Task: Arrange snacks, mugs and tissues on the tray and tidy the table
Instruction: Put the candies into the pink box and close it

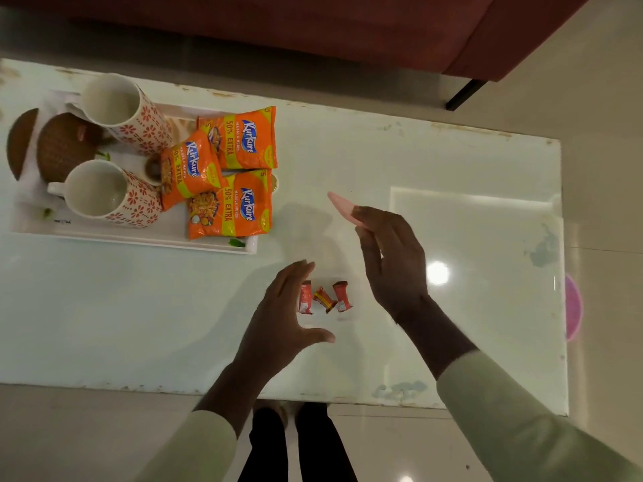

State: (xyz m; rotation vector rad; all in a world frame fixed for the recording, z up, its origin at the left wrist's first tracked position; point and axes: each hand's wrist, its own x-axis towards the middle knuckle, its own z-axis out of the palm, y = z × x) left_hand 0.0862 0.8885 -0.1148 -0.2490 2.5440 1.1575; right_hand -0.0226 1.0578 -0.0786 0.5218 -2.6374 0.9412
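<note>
A white tray (139,236) at the table's left holds two white mugs with red flower prints, one at the back (121,111) and one at the front (101,193), both lying tilted. Three orange snack packets (240,140) lie on its right side. Three small red candy wrappers (325,297) rest on the table near the front edge. My left hand (285,318) hovers open just left of them. Above and to their right, my right hand (391,259) pinches a thin pink flat piece (342,207).
Two round brown woven coasters (62,146) sit at the tray's far left. The glossy white table (452,168) has worn edges. A dark red sofa (348,26) stands behind it, and a pink round object (572,307) lies on the floor at right.
</note>
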